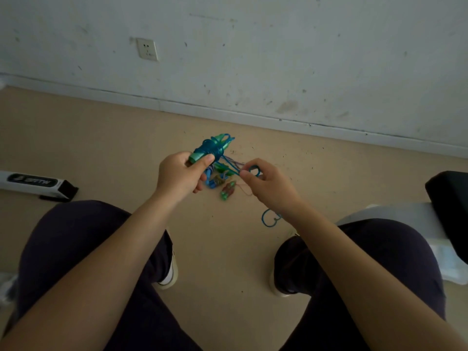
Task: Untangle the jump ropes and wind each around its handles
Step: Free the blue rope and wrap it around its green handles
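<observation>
My left hand grips a pair of green handles with teal rope wound round them, held above the floor. My right hand pinches the loose teal rope end, which runs taut to the wound bundle. The rope's tail curls below my right wrist. On the floor beneath lie other jump ropes: a blue-handled one, a red one with green-tipped handles, and a white-blue twisted cord, partly hidden by my hands.
Beige floor meets a scuffed white wall with a socket. A black-and-white long box lies at left. A black object on white material sits at right. My knees and shoes frame the bottom.
</observation>
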`<state>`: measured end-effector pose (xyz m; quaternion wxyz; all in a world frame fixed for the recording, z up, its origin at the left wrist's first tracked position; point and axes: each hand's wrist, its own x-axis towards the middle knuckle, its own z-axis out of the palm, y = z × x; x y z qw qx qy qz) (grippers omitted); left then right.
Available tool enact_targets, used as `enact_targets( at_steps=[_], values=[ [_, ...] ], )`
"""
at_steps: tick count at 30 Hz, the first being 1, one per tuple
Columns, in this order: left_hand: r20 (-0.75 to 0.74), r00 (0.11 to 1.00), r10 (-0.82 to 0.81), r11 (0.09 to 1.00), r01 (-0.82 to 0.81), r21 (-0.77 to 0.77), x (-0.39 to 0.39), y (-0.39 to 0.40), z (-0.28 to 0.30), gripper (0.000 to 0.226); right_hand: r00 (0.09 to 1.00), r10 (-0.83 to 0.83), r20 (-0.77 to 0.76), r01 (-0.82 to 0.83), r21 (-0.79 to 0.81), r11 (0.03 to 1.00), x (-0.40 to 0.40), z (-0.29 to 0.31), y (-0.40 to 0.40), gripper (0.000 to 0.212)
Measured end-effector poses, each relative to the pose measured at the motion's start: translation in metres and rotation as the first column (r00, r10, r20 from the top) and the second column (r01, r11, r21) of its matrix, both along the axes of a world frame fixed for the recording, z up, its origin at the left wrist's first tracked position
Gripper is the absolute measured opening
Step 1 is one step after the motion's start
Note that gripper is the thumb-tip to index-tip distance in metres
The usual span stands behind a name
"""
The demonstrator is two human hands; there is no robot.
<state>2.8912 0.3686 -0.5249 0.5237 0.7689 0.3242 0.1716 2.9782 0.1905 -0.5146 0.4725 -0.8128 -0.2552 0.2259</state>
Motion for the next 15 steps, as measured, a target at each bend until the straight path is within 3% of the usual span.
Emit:
enact_targets(
  at_steps=[3, 9, 15],
  values=[
    [0.010, 1.000, 0.008, 0.999, -0.008, -0.039, -0.002, -0.001, 0.001, 0.033, 1.000, -0.007, -0.025, 0.007, -0.002, 1.000, 0.003, -0.001, -0.003, 0.015],
    [0.176, 0.983, 0.044, 0.944, 0.016, -0.328, 0.001, -0.015, 0.007, 0.020, 0.969, 0.153, -0.193, -0.145, 0.055, 0.988, -0.002, -0.006, -0.002, 0.019],
    [0.312, 0.950, -0.001, 0.751, 0.206, -0.627, 0.001, -0.022, 0.010, 0.027, 0.939, 0.223, -0.264, -0.207, 0.085, 0.974, -0.007, -0.007, 0.001, 0.014]
  ],
)
